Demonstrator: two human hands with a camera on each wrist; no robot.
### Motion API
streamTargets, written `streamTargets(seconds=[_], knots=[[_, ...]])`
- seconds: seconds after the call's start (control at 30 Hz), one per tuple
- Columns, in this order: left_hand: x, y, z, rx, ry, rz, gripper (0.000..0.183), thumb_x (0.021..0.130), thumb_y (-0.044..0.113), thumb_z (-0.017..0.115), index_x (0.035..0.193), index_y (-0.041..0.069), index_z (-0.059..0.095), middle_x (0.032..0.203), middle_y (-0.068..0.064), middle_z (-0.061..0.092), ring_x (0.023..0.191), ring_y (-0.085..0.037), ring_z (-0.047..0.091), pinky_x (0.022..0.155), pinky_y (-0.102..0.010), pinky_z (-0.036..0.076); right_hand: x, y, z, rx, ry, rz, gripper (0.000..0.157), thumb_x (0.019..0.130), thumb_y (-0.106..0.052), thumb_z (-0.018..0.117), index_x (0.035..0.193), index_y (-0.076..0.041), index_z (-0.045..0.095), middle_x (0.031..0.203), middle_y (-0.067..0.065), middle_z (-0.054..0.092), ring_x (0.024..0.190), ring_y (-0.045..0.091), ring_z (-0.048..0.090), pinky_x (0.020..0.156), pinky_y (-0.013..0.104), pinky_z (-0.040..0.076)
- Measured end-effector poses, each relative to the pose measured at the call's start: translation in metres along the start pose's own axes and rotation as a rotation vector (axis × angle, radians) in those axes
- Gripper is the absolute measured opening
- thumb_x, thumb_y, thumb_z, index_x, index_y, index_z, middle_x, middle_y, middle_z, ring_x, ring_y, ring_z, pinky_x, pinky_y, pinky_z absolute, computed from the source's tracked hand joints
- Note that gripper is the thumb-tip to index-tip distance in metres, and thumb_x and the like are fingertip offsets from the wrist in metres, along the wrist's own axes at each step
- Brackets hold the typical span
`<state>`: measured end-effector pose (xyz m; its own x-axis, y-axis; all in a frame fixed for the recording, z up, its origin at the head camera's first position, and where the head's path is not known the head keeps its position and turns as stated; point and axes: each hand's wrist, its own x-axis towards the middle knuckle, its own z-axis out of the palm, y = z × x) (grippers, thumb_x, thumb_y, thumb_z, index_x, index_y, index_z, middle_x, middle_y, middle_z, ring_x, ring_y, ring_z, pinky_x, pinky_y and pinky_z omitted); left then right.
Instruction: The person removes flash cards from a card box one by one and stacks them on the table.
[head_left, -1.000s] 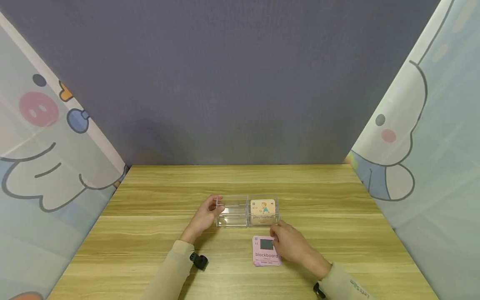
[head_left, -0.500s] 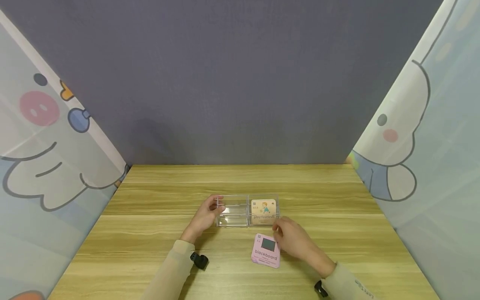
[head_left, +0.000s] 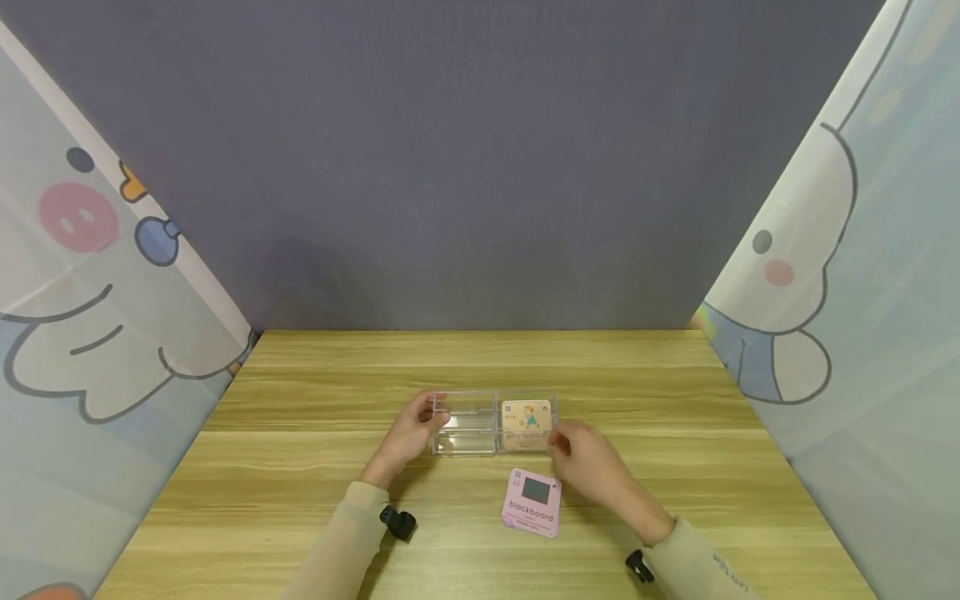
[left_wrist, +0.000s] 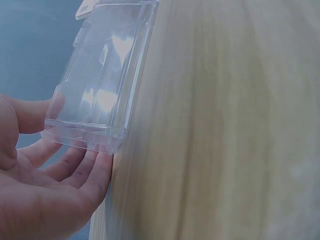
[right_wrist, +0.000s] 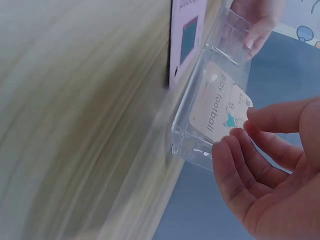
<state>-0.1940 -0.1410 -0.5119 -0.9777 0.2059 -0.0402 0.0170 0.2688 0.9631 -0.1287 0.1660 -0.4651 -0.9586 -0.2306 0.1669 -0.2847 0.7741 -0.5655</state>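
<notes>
A clear plastic box (head_left: 495,423) with two compartments lies on the table. My left hand (head_left: 405,437) grips its left end, thumb over the wall and fingers against the end face, as the left wrist view shows on the box (left_wrist: 100,75). A cream "play football" card (head_left: 527,417) lies in the right compartment; the left one shows no card. In front of the box lies a pink "blackboard" card (head_left: 532,504), turned slightly. My right hand (head_left: 588,462) hovers by the box's front right corner, fingers loosely curled, nothing visible between thumb and fingertips (right_wrist: 227,145).
The wooden table (head_left: 337,375) reaches back to a dark grey panel (head_left: 480,208). Cartoon-printed curtains (head_left: 862,375) hang at both sides. Black straps (head_left: 397,522) sit at both wrists.
The pink card has turned a little clockwise. My right hand has come off it and moved slightly up toward the box's right corner. The left hand and box stay put.
</notes>
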Motion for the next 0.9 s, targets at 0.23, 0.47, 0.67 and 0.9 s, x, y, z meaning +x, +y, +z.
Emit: streamTargets(seconds=[0.23,0.47,0.67,0.9], knots=[[0.0,-0.002,0.0,0.007,-0.005,0.008,0.042,0.102,0.011,0.062,0.143,0.004,0.052,0.126,-0.016,0.063,0.115,-0.032,0.058,0.095,-0.046,0.05,0.006,0.0,-0.003,0.016,0.043,-0.016,0.013,0.086,0.001,0.074,0.084,-0.011,0.068,0.077,-0.006,0.058,0.068,0.009,0.052,0.061,0.023,0.049],[0.0,-0.002,0.0,0.003,0.002,0.01,0.042,0.102,0.011,0.062,0.143,0.004,0.053,0.126,-0.016,0.063,0.115,-0.031,0.059,0.095,-0.045,0.05,0.012,-0.001,-0.004,0.036,0.081,-0.009,0.013,0.086,-0.002,0.076,0.086,-0.012,0.069,0.079,-0.007,0.062,0.07,0.007,0.056,0.064,0.023,0.052],[-0.001,-0.002,0.0,0.026,-0.003,0.018,0.043,0.102,0.012,0.062,0.143,0.003,0.052,0.126,-0.016,0.063,0.115,-0.032,0.058,0.094,-0.044,0.051,0.016,0.003,-0.005,0.07,0.124,-0.018,0.009,0.087,-0.001,0.076,0.089,-0.008,0.071,0.082,-0.004,0.063,0.074,0.009,0.057,0.066,0.025,0.052],[0.0,-0.002,-0.001,0.017,-0.004,0.008,0.042,0.102,0.012,0.062,0.143,0.005,0.052,0.125,-0.012,0.064,0.116,-0.03,0.058,0.096,-0.047,0.05,0.023,0.01,-0.006,0.096,0.18,-0.041,0.01,0.086,0.0,0.077,0.092,-0.007,0.072,0.085,-0.001,0.064,0.078,0.011,0.058,0.07,0.029,0.055]])
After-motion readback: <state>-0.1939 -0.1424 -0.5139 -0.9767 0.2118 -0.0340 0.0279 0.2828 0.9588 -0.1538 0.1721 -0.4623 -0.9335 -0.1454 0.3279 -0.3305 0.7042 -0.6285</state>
